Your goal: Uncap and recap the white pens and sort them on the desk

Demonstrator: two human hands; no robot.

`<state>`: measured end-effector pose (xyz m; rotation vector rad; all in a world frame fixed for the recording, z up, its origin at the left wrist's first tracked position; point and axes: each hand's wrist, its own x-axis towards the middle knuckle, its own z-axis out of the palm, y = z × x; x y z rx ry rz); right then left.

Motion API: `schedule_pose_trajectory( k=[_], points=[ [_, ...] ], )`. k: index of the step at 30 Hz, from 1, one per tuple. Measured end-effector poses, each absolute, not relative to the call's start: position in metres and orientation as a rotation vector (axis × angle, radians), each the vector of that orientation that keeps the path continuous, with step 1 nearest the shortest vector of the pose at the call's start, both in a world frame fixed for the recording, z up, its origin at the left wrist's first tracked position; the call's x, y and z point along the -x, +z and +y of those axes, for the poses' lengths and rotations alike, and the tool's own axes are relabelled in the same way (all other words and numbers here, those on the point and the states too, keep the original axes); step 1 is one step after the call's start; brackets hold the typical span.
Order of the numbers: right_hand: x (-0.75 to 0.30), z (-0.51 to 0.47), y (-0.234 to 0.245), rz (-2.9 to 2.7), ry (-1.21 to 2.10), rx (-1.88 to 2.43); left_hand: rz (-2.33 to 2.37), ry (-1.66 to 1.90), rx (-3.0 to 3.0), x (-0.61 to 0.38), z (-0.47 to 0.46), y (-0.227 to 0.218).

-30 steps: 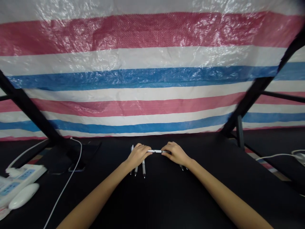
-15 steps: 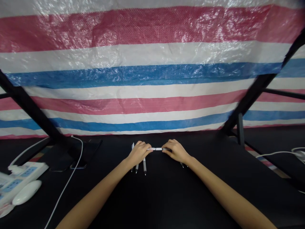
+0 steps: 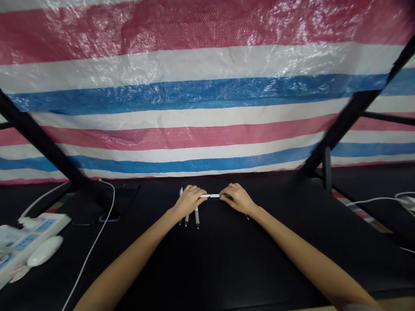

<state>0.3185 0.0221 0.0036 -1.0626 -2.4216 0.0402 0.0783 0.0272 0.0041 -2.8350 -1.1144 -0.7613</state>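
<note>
- The pen (image 3: 214,196) lies crosswise between the left hand (image 3: 191,201) and the right hand (image 3: 238,198), an end at each.
- Three other pens (image 3: 197,218) lie on the table (image 3: 220,268), partly beneath the left hand, tips toward the near edge.
- Another tip (image 3: 247,217) shows just beside the right wrist (the rest is hidden).
- Far left sits a power strip (image 3: 34,233); a cable (image 3: 86,261) runs between it and the left arm.
- Behind everything hangs a sheet (image 3: 194,103), with a post (image 3: 48,147) at left and another (image 3: 340,125) at right.
</note>
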Motion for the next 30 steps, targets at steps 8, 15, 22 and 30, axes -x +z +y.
schedule_pose_trajectory(
  k=[8, 15, 22, 30],
  points=[
    [-0.319, 0.021, 0.005, -2.412, 0.029, 1.110, -1.149, -0.651, 2.805, -0.080, 0.024, 0.010],
    [-0.319, 0.021, 0.004, -2.409, -0.010, 1.211, -1.268, -0.774, 2.839, -0.079, 0.024, 0.010],
    [-0.318, 0.023, 0.001, -2.426, -0.080, 1.258, -1.400, -0.864, 2.806, -0.069, 0.029, 0.007],
    [-0.318, 0.025, -0.002, -2.372, -0.137, 1.348, -1.474, -0.828, 2.756, -0.068, 0.030, 0.007]
  ],
)
